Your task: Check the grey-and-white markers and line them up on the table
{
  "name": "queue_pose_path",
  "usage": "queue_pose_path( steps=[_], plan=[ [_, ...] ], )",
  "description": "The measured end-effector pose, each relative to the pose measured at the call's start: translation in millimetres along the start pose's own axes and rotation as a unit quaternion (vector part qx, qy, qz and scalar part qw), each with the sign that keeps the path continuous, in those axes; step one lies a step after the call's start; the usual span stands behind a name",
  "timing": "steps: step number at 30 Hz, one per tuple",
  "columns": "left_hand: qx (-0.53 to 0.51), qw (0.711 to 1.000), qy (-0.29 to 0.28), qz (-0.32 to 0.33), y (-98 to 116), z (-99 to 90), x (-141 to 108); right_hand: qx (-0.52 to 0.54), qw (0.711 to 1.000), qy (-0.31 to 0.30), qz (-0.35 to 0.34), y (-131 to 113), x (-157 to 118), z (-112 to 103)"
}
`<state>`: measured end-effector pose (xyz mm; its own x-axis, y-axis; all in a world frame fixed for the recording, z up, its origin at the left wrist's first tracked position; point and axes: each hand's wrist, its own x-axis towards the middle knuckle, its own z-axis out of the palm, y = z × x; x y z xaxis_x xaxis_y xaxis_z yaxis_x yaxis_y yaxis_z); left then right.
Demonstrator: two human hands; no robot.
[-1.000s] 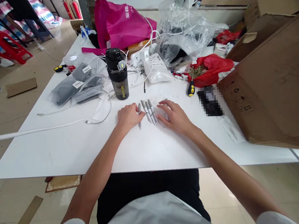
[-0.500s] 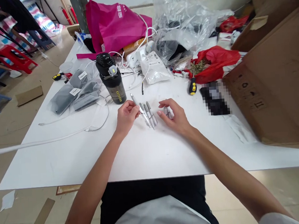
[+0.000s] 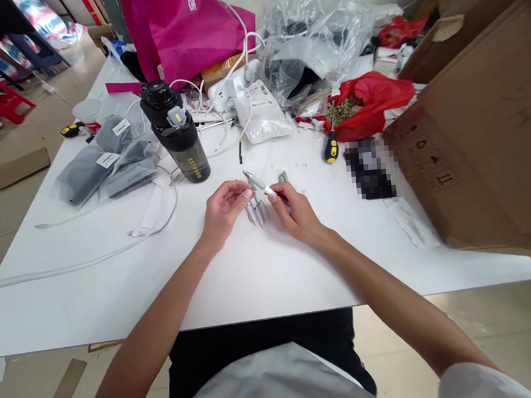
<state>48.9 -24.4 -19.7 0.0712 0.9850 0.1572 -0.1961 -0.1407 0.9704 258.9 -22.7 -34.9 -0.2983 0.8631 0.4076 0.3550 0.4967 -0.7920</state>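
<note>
A slim silver pen [image 3: 259, 184] now spans both hands, no longer in the left hand alone.
The right hand [image 3: 296, 212] pinches its end between the fingertips, forearm angled in from the lower right; the left hand [image 3: 224, 213] curls just beside the barrel, though whether it grips cannot be told. The pen sits above a cluster of matching pens [image 3: 255, 213] mid-table [image 3: 94, 298], with another pen [image 3: 283, 176] just past the right hand.
</note>
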Motion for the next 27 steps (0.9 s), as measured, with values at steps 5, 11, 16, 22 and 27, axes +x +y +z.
queue_pose_path(
  steps=[5, 11, 16, 22, 27],
  plan=[
    [-0.065, 0.996, -0.059, 0.004, -0.5, 0.9, -0.1, -0.003, 0.999, -0.048, 0.017, -2.1, -0.8, 0.0],
    [-0.132, 0.988, -0.075, -0.034, 0.8, 7.9, -4.4, 0.020, 0.997, -0.073, 0.025, -5.1, -0.7, -1.2],
    [-0.149, 0.987, -0.046, -0.044, 3.0, 11.6, -4.9, 0.022, 0.996, -0.080, 0.018, -6.7, 0.0, -2.3],
    [-0.087, 0.995, 0.040, -0.033, 4.9, 2.9, -0.4, 0.004, 0.996, -0.087, -0.005, -9.0, -2.2, 2.7],
    [-0.104, 0.994, -0.008, -0.029, 11.0, 1.4, -1.1, 0.002, 0.997, -0.083, -0.001, -8.1, -1.8, 2.3]
  ],
)
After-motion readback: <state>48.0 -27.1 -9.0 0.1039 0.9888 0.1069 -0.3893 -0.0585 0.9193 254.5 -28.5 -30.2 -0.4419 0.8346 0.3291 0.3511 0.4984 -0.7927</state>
